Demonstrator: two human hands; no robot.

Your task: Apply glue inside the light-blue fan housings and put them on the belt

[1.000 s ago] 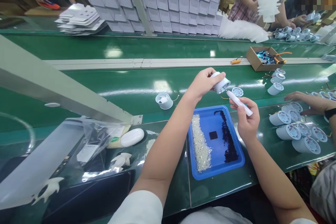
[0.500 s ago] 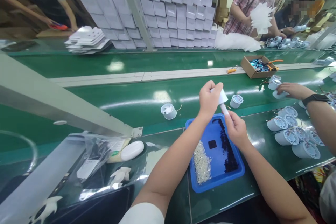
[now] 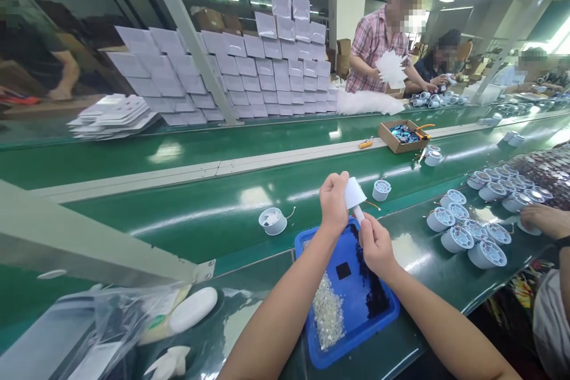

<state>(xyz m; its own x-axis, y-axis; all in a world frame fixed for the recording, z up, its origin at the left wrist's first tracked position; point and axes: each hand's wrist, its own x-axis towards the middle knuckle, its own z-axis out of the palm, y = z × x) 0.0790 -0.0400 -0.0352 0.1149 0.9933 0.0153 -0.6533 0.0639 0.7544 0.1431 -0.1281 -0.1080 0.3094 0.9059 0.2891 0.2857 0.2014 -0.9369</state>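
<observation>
My left hand [image 3: 333,202] is closed around a small white cup-shaped plastic part [image 3: 354,192], held above the far edge of a blue tray [image 3: 356,332]. My right hand [image 3: 374,244] grips a white pen-like tool [image 3: 358,212] whose tip points up into the part. The tray holds a pile of small clear pieces [image 3: 327,312], a strip of dark pieces [image 3: 371,294] and a black square [image 3: 342,271].
Two more white round parts [image 3: 272,221] [image 3: 382,190] lie on the green conveyor belt. Several similar parts [image 3: 467,231] cluster at right, near another person's hand [image 3: 541,218]. A cardboard box [image 3: 401,135], stacked white boxes [image 3: 267,65] and other workers stand beyond. A plastic bag [image 3: 129,320] lies at left.
My view has tilted upward, showing more of the hall. Both hands stayed together on the part and tool, moving closer over the tray's far edge. The neighbour's hand drew back to the right.
</observation>
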